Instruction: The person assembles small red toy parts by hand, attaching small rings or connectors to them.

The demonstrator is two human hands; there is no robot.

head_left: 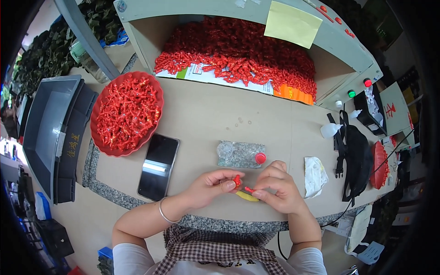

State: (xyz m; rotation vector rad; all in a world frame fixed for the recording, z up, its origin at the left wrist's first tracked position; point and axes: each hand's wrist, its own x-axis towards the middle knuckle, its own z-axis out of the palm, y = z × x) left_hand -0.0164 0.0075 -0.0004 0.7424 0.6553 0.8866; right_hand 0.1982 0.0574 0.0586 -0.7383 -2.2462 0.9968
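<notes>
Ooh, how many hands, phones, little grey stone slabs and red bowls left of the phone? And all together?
Hands, left hand and right hand: 2
Phone: 1
Grey stone slab: 1
Red bowl: 1
Total: 5

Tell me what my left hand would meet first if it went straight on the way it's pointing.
Most likely your right hand: your left hand, pinching a red piece, points rightward toward it. How their heights compare is hard to judge.
</notes>
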